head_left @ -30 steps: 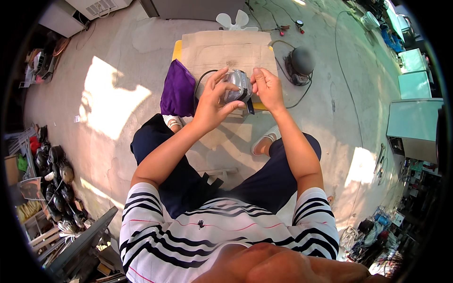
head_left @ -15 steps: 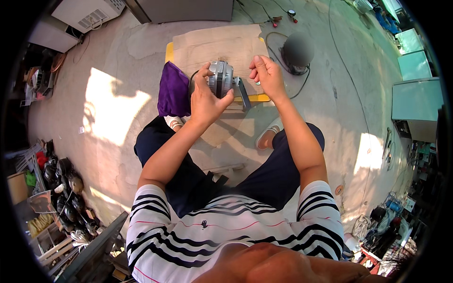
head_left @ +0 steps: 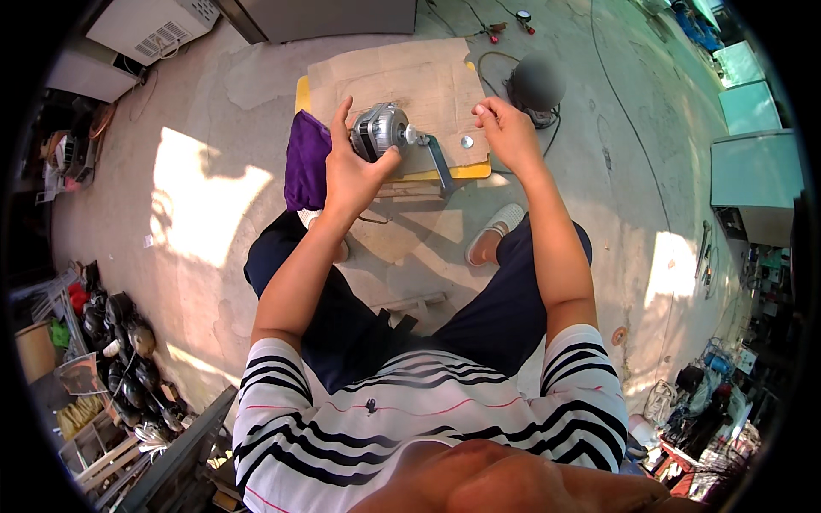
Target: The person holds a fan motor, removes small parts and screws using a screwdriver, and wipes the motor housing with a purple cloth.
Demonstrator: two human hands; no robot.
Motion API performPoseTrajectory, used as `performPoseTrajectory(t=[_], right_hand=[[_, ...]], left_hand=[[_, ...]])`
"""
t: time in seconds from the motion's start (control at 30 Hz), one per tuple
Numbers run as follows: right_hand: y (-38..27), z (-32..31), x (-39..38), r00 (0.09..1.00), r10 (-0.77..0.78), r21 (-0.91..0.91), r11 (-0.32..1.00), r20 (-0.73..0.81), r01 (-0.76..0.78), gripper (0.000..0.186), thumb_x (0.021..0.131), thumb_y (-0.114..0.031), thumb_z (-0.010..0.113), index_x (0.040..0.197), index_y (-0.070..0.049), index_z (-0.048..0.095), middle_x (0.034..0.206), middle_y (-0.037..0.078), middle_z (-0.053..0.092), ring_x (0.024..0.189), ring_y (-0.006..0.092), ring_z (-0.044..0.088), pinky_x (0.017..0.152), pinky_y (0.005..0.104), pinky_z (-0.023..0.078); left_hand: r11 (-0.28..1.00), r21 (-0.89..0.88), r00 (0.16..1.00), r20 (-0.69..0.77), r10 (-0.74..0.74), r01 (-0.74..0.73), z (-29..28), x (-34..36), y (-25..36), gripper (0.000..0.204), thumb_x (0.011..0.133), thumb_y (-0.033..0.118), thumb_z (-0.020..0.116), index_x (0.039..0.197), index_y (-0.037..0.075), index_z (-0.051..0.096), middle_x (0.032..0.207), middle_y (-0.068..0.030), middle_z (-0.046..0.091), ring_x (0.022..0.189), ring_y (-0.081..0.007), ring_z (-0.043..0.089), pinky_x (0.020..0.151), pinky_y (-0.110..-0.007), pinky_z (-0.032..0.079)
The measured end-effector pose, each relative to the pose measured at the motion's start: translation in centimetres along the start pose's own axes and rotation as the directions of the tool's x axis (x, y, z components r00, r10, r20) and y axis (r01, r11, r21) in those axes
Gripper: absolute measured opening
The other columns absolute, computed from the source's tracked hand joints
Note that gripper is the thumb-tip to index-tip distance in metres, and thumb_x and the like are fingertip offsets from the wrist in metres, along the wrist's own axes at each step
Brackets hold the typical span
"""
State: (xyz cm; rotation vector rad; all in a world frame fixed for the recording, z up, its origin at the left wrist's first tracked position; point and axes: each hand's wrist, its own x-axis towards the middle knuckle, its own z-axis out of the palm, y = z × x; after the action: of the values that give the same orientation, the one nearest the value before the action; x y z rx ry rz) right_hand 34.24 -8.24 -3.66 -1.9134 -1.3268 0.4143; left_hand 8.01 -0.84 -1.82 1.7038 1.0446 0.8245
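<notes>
A small silver electric motor point(head_left: 381, 130) with a black band round its body sits over a sheet of cardboard point(head_left: 402, 68). My left hand point(head_left: 352, 171) grips it from the near left, thumb and fingers on either side of the casing. From the motor's right-hand shaft end a flat grey metal strip point(head_left: 440, 162) slants toward me, past the cardboard's near edge. To the right, my right hand point(head_left: 511, 137) is raised with its fingertips pinched together; what they hold, if anything, is too small to make out. A small round metal disc point(head_left: 467, 142) lies on the cardboard beside that hand.
Under the cardboard is a low stand with a yellow edge point(head_left: 475, 172). A purple cloth bag point(head_left: 307, 162) hangs at its left. A round object with a cable point(head_left: 537, 85) stands on the floor beyond my right hand. Gauges with hoses point(head_left: 494, 32) lie further off.
The motor has turned and shifted a little left in my left hand. My right hand has moved right, away from the shaft, and more of the round disc shows on the cardboard.
</notes>
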Motion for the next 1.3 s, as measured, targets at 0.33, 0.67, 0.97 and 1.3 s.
performPoseTrajectory(t=[0.33, 0.67, 0.97, 1.3], right_hand=[[-1.1, 1.4, -0.2, 0.983, -0.157, -0.059, 0.985, 0.099, 0.163, 0.015, 0.093, -0.016, 0.067, 0.104, -0.006, 0.07, 0.096, 0.012, 0.072, 0.083, 0.0286, 0.07, 0.074, 0.0377, 0.054], [-3.3, 5.0, -1.3, 0.926, -0.265, -0.175, 0.932, 0.269, 0.318, 0.019, 0.084, -0.018, 0.077, 0.1, -0.012, 0.071, 0.094, 0.005, 0.067, 0.097, 0.0264, 0.066, 0.081, 0.0407, 0.054], [-2.5, 5.9, 2.2, 0.954, -0.292, -0.395, 0.886, -0.065, 0.244, 0.022, 0.084, -0.013, 0.076, 0.105, -0.011, 0.07, 0.097, 0.006, 0.065, 0.094, 0.0296, 0.066, 0.077, 0.042, 0.054], [-6.3, 11.2, -0.9, 0.796, -0.558, 0.012, 0.821, 0.237, 0.571, 0.016, 0.083, -0.004, 0.074, 0.099, -0.004, 0.071, 0.099, 0.009, 0.066, 0.094, 0.0316, 0.065, 0.083, 0.0396, 0.053]], left_hand=[[0.643, -0.741, 0.977, 0.088, -0.193, 0.194, -6.1, 3.2, -1.1, 0.065, 0.094, 0.026, 0.055, 0.15, 0.003, 0.035, 0.126, -0.012, 0.062, 0.099, -0.0175, 0.068, 0.075, -0.031, 0.058], [0.497, -0.839, 0.972, 0.149, -0.18, 0.22, -9.5, 2.7, -1.3, 0.057, 0.095, 0.028, 0.051, 0.141, -0.005, 0.044, 0.132, -0.0208, 0.062, 0.115, -0.0277, 0.069, 0.094, -0.042, 0.062], [0.454, -0.848, 0.959, 0.208, -0.192, 0.275, -10.7, 1.8, -1.8, 0.059, 0.093, 0.031, 0.053, 0.14, -0.004, 0.047, 0.131, -0.0188, 0.064, 0.114, -0.0275, 0.069, 0.094, -0.042, 0.061], [0.5, -0.799, 0.942, 0.298, -0.151, 0.333, -11.4, 0.8, -1.0, 0.067, 0.09, 0.036, 0.058, 0.145, 0.0, 0.044, 0.132, -0.0158, 0.064, 0.115, -0.0256, 0.069, 0.097, -0.044, 0.058]])
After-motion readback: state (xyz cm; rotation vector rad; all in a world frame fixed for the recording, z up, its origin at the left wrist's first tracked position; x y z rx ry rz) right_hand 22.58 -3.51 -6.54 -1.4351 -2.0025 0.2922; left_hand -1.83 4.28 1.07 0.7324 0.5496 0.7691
